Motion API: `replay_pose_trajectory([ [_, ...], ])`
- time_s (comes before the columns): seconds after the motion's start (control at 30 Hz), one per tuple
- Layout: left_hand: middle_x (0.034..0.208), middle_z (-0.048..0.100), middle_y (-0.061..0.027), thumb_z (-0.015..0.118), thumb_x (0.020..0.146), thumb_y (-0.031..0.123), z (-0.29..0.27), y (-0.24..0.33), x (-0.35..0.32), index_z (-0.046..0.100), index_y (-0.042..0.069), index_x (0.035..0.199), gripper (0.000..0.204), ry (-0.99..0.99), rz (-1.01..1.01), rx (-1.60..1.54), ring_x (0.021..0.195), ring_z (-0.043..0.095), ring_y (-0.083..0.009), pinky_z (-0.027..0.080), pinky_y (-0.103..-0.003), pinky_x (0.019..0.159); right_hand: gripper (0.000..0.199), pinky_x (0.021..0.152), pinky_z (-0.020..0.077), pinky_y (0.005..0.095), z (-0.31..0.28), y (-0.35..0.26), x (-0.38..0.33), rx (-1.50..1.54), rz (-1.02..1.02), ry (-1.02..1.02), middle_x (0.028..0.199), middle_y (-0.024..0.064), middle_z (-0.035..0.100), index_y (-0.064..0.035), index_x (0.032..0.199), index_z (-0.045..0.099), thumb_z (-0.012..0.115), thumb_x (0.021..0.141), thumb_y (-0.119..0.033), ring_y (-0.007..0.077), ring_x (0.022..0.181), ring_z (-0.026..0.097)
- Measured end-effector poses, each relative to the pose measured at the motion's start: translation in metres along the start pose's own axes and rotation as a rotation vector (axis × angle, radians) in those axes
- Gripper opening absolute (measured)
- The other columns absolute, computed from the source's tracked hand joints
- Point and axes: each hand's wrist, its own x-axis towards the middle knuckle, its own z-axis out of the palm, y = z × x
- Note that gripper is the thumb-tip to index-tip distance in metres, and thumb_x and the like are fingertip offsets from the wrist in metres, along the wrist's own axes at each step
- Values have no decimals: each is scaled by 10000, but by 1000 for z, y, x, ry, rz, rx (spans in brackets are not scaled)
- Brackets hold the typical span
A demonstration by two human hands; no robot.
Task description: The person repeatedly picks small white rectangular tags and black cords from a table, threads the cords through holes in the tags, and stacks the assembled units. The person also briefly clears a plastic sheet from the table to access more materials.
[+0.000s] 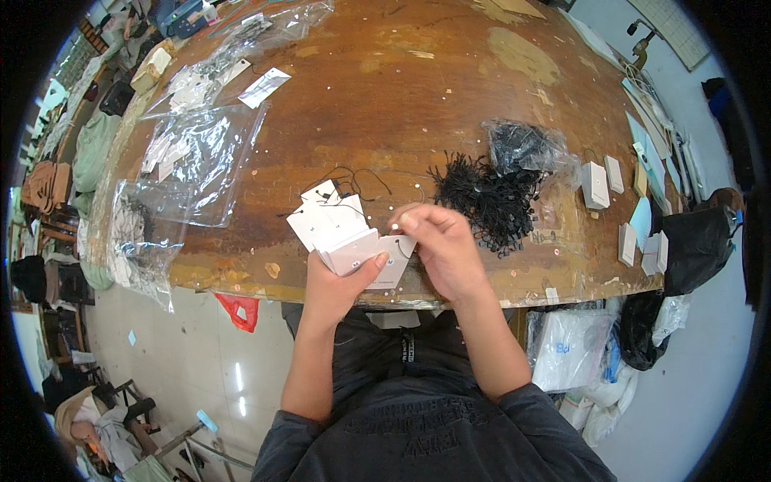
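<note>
At the left side of the bench (385, 96) lie clear plastic bags (193, 161) with white tags inside; one bag hangs over the bench edge. The left hand (337, 281) holds a stack of white paper tags (341, 237) above the near bench edge, its grip closed on the stack, thumb pressed on the front tag. The right hand (442, 245) pinches the right end of the front tag with thumb and forefinger together. A thin black string (361, 181) lies just behind the tags; if it goes through a tag, I cannot tell. To the right sits a heap of black string loops (482, 201), next to a clear bag of the same loops (526, 149). Small white boxes (594, 185) stand near the right edge. The bench is worn brown wood with pale spots. The floor (201, 345) is light tile, and a red scrap (241, 309) lies under the bench.
</note>
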Motion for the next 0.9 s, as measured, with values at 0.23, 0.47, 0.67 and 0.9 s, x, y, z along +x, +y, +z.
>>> replay_pose_trajectory([
  [0.23,1031,649,-115,754,785,56,-20,2,14,579,-47,1127,398,416,168,-130,889,649,-179,529,-316,804,118,763,480,326,-76,-63,2,-1247,-580,517,935,107,657,-34,927,690,686,826,-95,268,847,609],
  [0.47,1060,594,-147,578,911,94,-38,3,15,438,-44,1274,413,429,230,-441,920,649,-247,532,-378,834,85,745,488,351,-98,-75,5,-1503,-652,270,907,104,671,-7,877,677,680,812,-61,284,816,628],
  [0.67,1230,558,-143,621,885,26,-23,0,6,427,-45,1305,469,404,198,-520,1131,572,-221,485,-391,956,96,641,486,321,-87,-100,2,-1454,-562,323,778,120,660,16,868,666,674,847,-77,226,678,629],
  [0.9,1194,586,-118,675,847,9,-11,-4,4,478,-39,1269,468,286,182,-426,1080,588,-191,490,-353,934,142,641,483,321,-88,-104,1,-1424,-497,314,775,114,652,3,874,669,691,846,-134,214,671,613],
])
